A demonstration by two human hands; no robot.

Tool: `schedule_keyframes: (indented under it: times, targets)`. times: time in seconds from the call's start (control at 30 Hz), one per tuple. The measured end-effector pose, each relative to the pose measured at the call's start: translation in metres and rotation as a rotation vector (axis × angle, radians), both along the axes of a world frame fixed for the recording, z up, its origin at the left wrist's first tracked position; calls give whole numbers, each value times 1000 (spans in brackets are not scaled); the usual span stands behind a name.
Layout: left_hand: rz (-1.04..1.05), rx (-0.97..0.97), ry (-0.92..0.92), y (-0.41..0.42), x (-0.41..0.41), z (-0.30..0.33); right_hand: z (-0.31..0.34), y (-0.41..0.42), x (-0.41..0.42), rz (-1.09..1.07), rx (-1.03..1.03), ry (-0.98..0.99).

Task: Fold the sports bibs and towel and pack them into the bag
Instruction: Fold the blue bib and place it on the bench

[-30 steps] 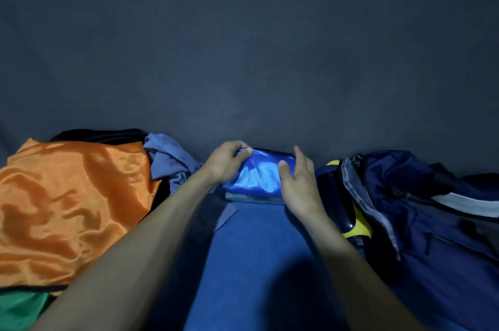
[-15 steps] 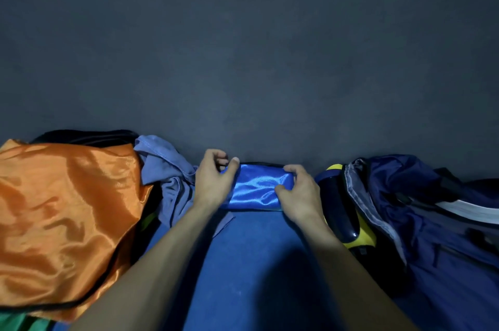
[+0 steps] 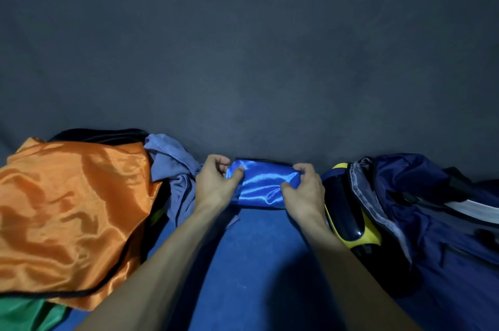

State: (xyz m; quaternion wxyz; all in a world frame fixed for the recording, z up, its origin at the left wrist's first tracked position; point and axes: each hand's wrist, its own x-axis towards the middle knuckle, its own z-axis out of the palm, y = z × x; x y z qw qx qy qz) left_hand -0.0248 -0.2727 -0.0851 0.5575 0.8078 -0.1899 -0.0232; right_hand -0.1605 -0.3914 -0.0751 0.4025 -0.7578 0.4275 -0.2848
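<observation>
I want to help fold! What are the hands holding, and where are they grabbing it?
Both hands hold the folded shiny blue bib: the left hand pinches its left end, the right hand its right end.

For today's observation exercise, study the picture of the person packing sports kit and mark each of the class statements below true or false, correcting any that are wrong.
1. Both hands hold the folded blue bib. True: the left hand grips one end and the right hand the other.
2. The orange bib lies folded inside the bag. False: it lies loose and crumpled to the person's left, outside the navy bag.
3. The navy bag lies to the person's right. True.
4. A grey-blue cloth lies between the orange bib and the left hand. True.
5. The blue bib is spread out flat. False: it is folded into a small bundle.
</observation>
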Motion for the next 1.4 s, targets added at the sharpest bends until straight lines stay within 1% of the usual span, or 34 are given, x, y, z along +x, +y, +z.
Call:
schedule_keyframes:
  times: [0.07,0.13,0.17,0.23,0.3,0.37,0.43,0.57,0.67,0.73,0.87,1.0,1.13,1.2,1.3,1.4]
  targets:
    - [-22,-9,-28,-5,2,5,0,-2,-1,3,-8,11]
    - [-22,54,-13,-9,4,3,1,-2,-4,43,-57,105]
    - [-19,93,4,-10,4,-1,0,-1,-6,68,-133,177]
    - [-3,117,21,-10,4,-9,-3,1,-7,107,-379,304]
    - [5,123,-8,-9,6,-13,-6,2,-4,152,-591,371]
    - [12,156,-23,-8,8,-11,-6,2,-1,203,-663,430]
    - [-5,147,13,-8,9,-8,-8,0,0,256,-653,461]
    - [-36,56,37,-13,7,-4,-13,-4,-2,312,-592,479]
    - [-13,56,76,-12,8,-9,-16,-3,0,355,-560,522]
    - [-2,95,32,-11,8,-7,-17,-3,0,352,-557,525]
    - [12,178,-123,-1,3,0,-21,-4,1,321,-585,519]
    - [30,169,-197,9,-6,-4,-21,-3,4,308,-601,509]
    - [-15,125,-259,14,-21,-7,-20,-2,3,299,-599,508]
    - [-41,95,-228,15,-22,-11,-19,-2,3,307,-577,527]
    - [-40,56,-93,13,-16,-13,-16,0,3,304,-482,526]
    - [-40,185,-109,7,-10,-12,-14,3,3,305,-404,502]
